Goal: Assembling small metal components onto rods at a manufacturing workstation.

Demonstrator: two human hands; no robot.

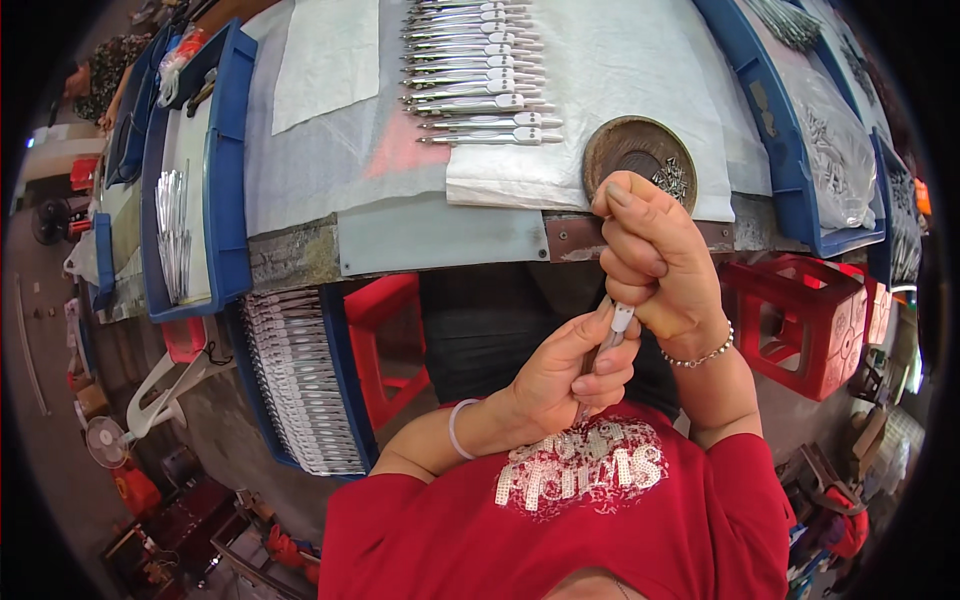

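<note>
In front of my chest, my left hand (578,362) is closed around a slim metal drawing compass (622,319) with a white head. Its legs run down between my fingers. My right hand (655,250) is curled into a fist just above that head, thumb and forefinger pinched together; what it holds is hidden. Beyond it, a round brown dish (612,150) holds small metal screws (670,178). On the white sheet, a row of similar compasses (490,75) lies side by side, white heads toward the right.
A blue tray (228,170) with thin metal rods stands at the table's left. Below it, a blue crate (345,370) holds stacked compasses. A blue bin (775,130) with bagged metal parts sits at the right. Red stools (800,325) stand under the table.
</note>
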